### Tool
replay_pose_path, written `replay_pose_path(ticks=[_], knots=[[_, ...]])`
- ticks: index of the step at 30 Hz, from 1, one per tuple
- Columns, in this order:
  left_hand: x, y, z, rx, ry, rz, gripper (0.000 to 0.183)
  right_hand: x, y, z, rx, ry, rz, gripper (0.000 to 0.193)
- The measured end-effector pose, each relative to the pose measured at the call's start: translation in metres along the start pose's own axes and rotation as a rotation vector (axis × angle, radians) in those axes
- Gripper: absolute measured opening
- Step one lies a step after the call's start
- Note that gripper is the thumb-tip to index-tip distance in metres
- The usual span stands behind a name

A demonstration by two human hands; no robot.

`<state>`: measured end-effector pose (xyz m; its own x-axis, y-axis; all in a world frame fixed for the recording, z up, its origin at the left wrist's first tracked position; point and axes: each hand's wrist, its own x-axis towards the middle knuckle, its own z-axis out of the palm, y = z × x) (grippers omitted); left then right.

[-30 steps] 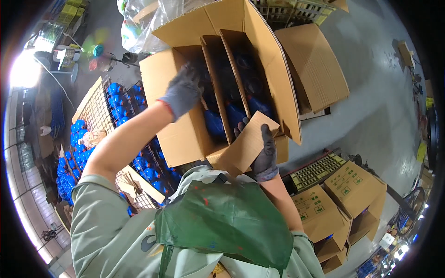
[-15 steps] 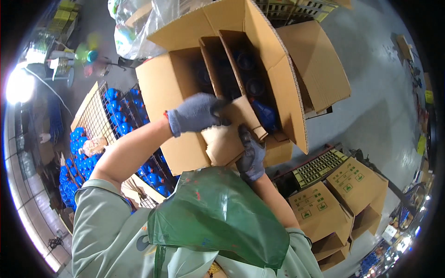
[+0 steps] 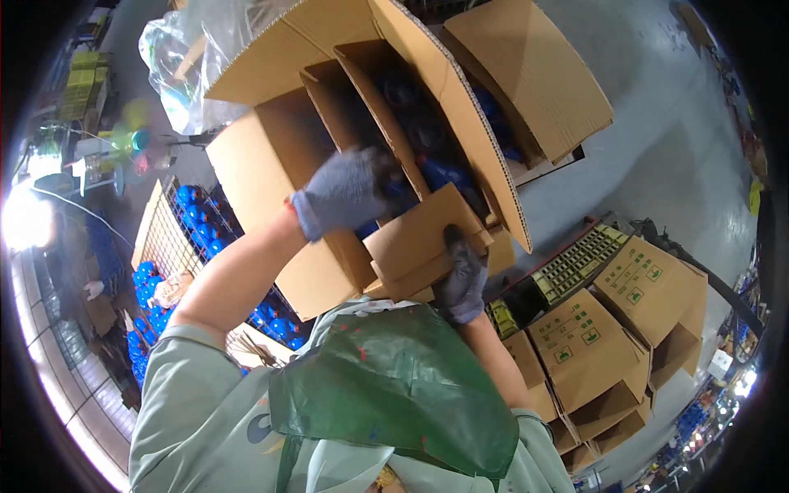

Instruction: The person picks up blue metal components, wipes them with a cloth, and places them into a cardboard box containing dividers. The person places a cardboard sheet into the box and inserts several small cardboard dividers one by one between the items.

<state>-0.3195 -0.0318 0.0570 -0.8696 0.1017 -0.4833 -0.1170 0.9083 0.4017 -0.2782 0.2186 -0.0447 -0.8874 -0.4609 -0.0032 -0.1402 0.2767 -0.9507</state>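
Note:
In front of me stands a cardboard box [image 3: 238,168] with its flaps up. Upright cardboard dividers [image 3: 374,107] split its inside, and dark blue round things [image 3: 444,174] sit between them. My left hand [image 3: 345,193], in a grey-blue glove, reaches into the box beside a divider; its fingertips are blurred and partly hidden. At the near side, my right hand [image 3: 464,279], in a darker glove, grips a folded cardboard piece [image 3: 427,238], thumb on top. This piece lies tilted over the near end of the box.
Left of the box is a wire rack [image 3: 168,230] with many blue round items [image 3: 193,218]. More cardboard cartons [image 3: 588,345] stand at the right beside a yellow-green crate [image 3: 579,263]. Another carton [image 3: 534,74] adjoins the box's far right, and a clear plastic bag [image 3: 177,82] lies at the far left.
My left hand has let go of the cardboard piece and moved to the divided space beside it. The right hand keeps its hold on the piece. The whole view has shifted a little.

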Motion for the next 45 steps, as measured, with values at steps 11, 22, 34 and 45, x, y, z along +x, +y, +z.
replay_pose_path(ticks=[11, 22, 34, 45], knots=[[0.139, 0.012, 0.041, 0.565, -0.09, 0.052, 0.018, -0.004, -0.033, -0.019, 0.86, 0.143, 0.387, 0.043], [-0.107, 0.028, 0.073, -0.932, 0.453, -0.024, 0.086, 0.061, -0.077, 0.029, 0.756, -0.271, 0.231, 0.053], [-0.412, -0.075, 0.393, -1.412, 2.048, -1.189, 0.063, 0.005, -0.079, 0.183, -0.699, -0.697, -0.961, 0.058], [-0.653, -0.141, 0.477, -0.407, 0.412, -2.292, 0.101, -0.001, -0.08, 0.191, -0.887, -0.746, -0.968, 0.063]])
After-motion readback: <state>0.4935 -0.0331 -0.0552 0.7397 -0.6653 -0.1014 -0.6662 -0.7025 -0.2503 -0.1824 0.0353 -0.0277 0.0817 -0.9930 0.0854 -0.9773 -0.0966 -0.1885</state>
